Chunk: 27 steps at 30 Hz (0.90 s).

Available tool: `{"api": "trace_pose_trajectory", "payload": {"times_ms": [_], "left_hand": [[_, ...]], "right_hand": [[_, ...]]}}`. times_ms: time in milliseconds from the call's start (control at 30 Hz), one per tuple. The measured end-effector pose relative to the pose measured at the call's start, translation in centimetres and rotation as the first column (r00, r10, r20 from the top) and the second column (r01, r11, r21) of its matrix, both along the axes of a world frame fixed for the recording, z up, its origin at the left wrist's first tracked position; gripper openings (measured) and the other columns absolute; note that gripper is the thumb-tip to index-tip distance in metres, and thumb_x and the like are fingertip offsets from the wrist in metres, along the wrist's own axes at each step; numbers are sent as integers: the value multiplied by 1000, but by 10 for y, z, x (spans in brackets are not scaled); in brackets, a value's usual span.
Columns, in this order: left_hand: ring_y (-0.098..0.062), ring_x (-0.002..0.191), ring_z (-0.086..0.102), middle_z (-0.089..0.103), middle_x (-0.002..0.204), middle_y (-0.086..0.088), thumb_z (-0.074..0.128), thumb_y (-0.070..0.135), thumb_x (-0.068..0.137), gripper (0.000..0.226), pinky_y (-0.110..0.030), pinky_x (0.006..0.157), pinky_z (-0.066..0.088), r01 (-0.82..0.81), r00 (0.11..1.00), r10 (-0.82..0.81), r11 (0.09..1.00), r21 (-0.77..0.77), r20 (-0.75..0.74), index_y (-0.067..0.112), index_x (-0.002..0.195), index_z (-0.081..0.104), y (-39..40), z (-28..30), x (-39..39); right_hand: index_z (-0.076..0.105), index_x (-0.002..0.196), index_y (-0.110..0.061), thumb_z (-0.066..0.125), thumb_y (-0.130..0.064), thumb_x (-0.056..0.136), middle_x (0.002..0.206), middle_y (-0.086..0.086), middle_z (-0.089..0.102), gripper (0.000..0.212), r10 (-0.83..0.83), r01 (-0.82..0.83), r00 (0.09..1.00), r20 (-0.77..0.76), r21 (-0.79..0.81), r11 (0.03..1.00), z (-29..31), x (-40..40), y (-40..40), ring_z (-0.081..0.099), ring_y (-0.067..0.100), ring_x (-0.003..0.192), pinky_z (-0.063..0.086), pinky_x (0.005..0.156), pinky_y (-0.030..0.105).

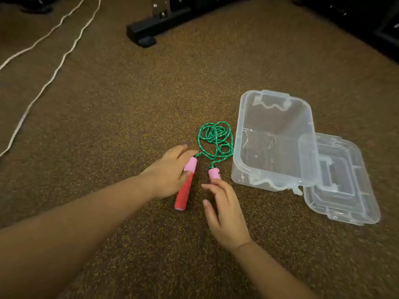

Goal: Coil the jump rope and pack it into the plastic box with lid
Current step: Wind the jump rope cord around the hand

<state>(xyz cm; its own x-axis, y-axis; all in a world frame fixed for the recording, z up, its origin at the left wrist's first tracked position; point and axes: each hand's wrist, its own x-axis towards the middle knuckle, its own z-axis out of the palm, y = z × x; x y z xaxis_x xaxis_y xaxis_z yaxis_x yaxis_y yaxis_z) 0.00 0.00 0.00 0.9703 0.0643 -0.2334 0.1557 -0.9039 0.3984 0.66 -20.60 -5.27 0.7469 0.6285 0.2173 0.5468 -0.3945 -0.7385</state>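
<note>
While the green braided jump rope (216, 139) is lying loosely bunched on the floor beside the empty clear plastic box (274, 139), its lid (343, 190) off, the left hand (170, 173) is curling its fingers onto one pink-and-red handle (185, 188) and the right hand (224, 210) is hovering spread over the other.

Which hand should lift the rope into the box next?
Probably the right hand: it is nearer the open box, and the rope lies beside it. The left hand rests on the far handle.
</note>
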Motion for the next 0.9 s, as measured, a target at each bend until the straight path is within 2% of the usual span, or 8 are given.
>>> {"api": "trace_pose_trajectory", "payload": {"times_ms": [133, 300, 500, 633, 700, 767, 833, 900], "left_hand": [[-24, 146, 11, 16, 156, -9, 45, 28, 94, 61, -37, 119, 14, 57, 995, -52, 997, 58, -80, 18, 148, 19, -4, -9, -5], [-21, 145, 11, 16, 156, -6, 41, 30, 95, 58, -41, 117, 19, 73, 987, -64, 996, 59, -147, 19, 148, 18, -11, -15, -6], [-19, 142, 18, 25, 152, -4, 40, 29, 96, 53, -34, 116, 19, 68, 987, -68, 998, -11, -148, 18, 146, 25, -19, -14, -4], [-20, 138, 28, 33, 149, -4, 36, 33, 98, 48, -36, 114, 25, 16, 986, -30, 996, -86, -162, 19, 143, 31, -19, -13, -3], [-22, 131, 39, 45, 139, -8, 34, 35, 98, 42, -34, 109, 30, -77, 981, 45, 983, -167, -190, 17, 136, 42, -16, -16, 0], [-24, 120, 50, 57, 124, -10, 32, 42, 97, 44, -32, 103, 36, -310, 931, 213, 890, -335, -295, 16, 123, 55, -13, -17, 5], [-27, 112, 55, 61, 115, -14, 24, 51, 97, 58, -34, 97, 41, -577, 806, 328, 621, -531, -493, 10, 120, 58, -11, -15, 10], [-31, 106, 59, 62, 112, -19, 10, 58, 95, 76, -34, 90, 46, -688, 721, 293, 411, -598, -628, 3, 123, 55, -6, -11, 14]], "right_hand": [[47, 130, -19, 56, -14, 83, 135, 3, 46, 47, -88, 89, 996, 12, -229, 969, -22, 5, -13, 43, 19, 128, 36, 109, 37], [34, 142, -16, 60, -26, 86, 140, 5, 44, 63, -198, 149, 978, -64, -449, 881, -30, 15, -14, 39, 24, 132, 31, 111, 38], [31, 145, -19, 60, -32, 86, 139, 2, 47, 66, -246, 167, 965, -85, -523, 836, -25, 14, -3, 42, 23, 128, 32, 105, 39], [30, 146, -19, 58, -19, 84, 133, 2, 50, 67, -319, 240, 945, -76, -503, 831, -23, 11, -1, 46, 23, 123, 33, 102, 40], [30, 147, -20, 56, -12, 82, 133, 1, 47, 70, -368, 265, 919, -144, -467, 844, -22, 10, -1, 48, 24, 122, 34, 103, 41], [34, 145, -20, 55, -9, 82, 128, 3, 45, 67, -404, 269, 860, -311, -397, 878, -19, 10, 1, 51, 25, 117, 35, 102, 36], [43, 140, -18, 57, -8, 82, 117, 3, 44, 61, -412, 304, 757, -507, -285, 909, -10, 10, 5, 55, 24, 107, 40, 102, 31], [52, 132, -20, 58, -10, 83, 112, 1, 47, 51, -367, 328, 708, -604, -180, 927, 1, 10, 11, 56, 20, 100, 44, 99, 33]]}}
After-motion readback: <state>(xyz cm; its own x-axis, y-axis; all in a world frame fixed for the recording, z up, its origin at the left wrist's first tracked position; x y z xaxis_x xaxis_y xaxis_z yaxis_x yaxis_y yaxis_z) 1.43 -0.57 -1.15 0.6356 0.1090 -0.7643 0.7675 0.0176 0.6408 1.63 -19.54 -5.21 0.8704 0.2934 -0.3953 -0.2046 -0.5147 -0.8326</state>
